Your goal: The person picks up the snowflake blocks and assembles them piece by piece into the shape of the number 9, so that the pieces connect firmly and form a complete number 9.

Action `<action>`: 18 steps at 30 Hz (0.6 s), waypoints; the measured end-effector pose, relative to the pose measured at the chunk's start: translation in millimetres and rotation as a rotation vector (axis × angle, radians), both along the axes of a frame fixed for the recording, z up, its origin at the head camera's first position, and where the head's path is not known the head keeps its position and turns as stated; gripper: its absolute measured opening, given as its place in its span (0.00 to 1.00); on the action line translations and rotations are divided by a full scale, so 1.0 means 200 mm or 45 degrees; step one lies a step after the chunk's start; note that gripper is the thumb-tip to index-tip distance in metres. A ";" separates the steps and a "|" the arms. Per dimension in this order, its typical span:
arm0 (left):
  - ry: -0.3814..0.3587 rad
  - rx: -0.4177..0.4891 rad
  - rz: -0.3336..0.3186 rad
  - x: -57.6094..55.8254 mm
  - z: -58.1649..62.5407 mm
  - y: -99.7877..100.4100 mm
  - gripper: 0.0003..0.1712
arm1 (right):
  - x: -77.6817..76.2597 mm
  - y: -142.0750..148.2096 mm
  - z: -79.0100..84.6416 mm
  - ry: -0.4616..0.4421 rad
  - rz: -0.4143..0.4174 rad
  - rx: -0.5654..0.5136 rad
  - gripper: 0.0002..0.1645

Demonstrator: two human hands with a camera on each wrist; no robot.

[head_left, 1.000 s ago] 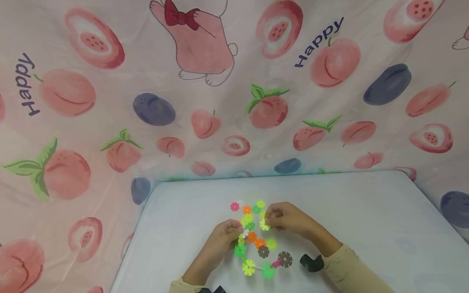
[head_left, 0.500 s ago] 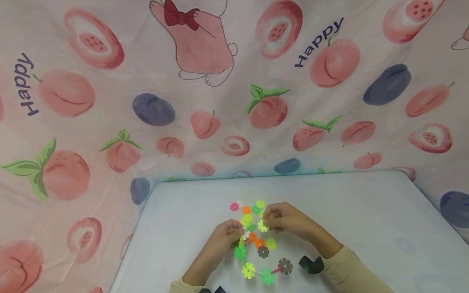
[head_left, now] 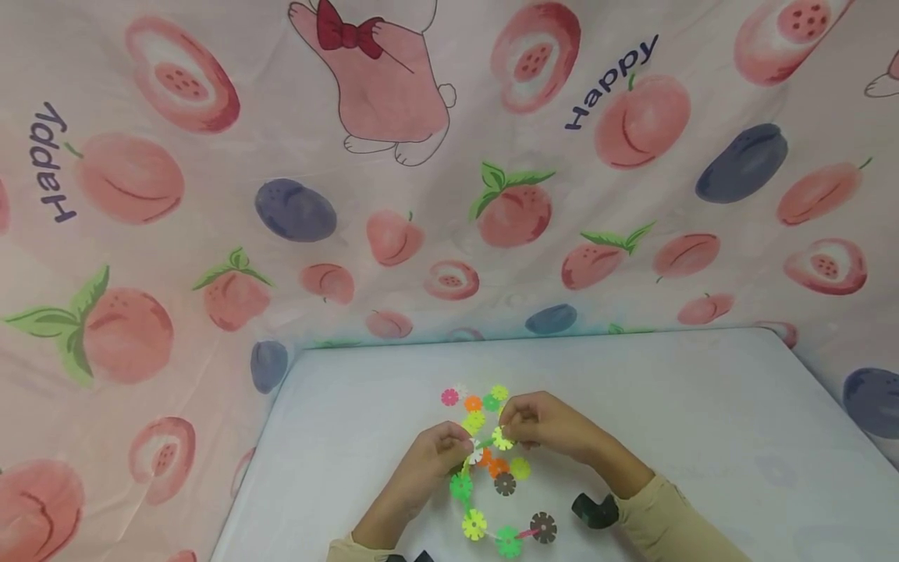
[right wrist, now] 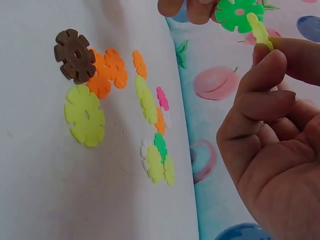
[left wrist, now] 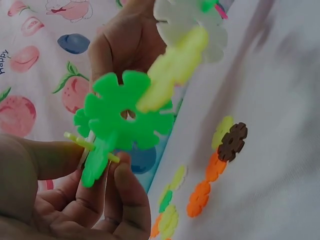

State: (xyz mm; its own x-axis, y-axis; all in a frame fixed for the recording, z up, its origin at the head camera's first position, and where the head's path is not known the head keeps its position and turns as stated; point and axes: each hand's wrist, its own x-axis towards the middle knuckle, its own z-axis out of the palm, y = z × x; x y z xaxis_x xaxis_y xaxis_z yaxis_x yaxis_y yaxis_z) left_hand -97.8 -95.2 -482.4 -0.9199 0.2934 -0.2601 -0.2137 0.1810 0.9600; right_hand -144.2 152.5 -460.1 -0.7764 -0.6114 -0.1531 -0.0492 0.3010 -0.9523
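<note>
My left hand [head_left: 437, 453] pinches one end of a chain of plastic snowflake discs near a white disc [head_left: 476, 453]. From there the chain hangs in a curve through a green disc [head_left: 460, 485] and a yellow disc [head_left: 474, 524], ending in a brown disc [head_left: 543, 528]. Facing it, my right hand [head_left: 537, 417] pinches a bright yellow disc [head_left: 502, 439] between thumb and index finger. Edge-on in the right wrist view, that yellow disc meets a green disc [right wrist: 231, 15], which lies between the two hands. My left fingers partly hide the joined pieces.
Loose discs lie on the white table [head_left: 702, 406]: a brown disc [head_left: 505, 485], a light yellow one [head_left: 520, 468], orange ones [head_left: 498, 467], and farther back a pink one [head_left: 449, 397] among several others. Behind the table hangs a fruit-print cloth [head_left: 421, 187].
My right hand has shifted slightly left and down with the yellow disc, closer to the left hand. The chain's hanging end has swung lower, its brown disc dropping toward the front.
</note>
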 end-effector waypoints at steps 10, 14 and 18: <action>0.060 -0.025 0.089 0.02 0.03 0.02 0.10 | 0.02 -0.02 0.00 0.085 0.010 -0.015 0.04; 0.079 -0.027 0.099 0.02 0.04 0.02 0.10 | 0.03 -0.03 0.01 0.102 0.004 -0.011 0.05; 0.120 -0.057 0.104 0.01 0.04 0.03 0.09 | 0.02 -0.03 0.02 0.112 -0.004 -0.006 0.04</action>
State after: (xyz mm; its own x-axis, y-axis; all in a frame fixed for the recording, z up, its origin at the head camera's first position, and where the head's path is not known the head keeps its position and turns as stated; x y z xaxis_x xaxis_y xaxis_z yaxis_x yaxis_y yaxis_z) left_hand -95.9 -89.0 -474.1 -0.9614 0.2064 -0.1822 -0.1385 0.2095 0.9680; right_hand -139.6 146.7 -456.3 -0.7885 -0.6096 -0.0818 -0.1317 0.2972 -0.9457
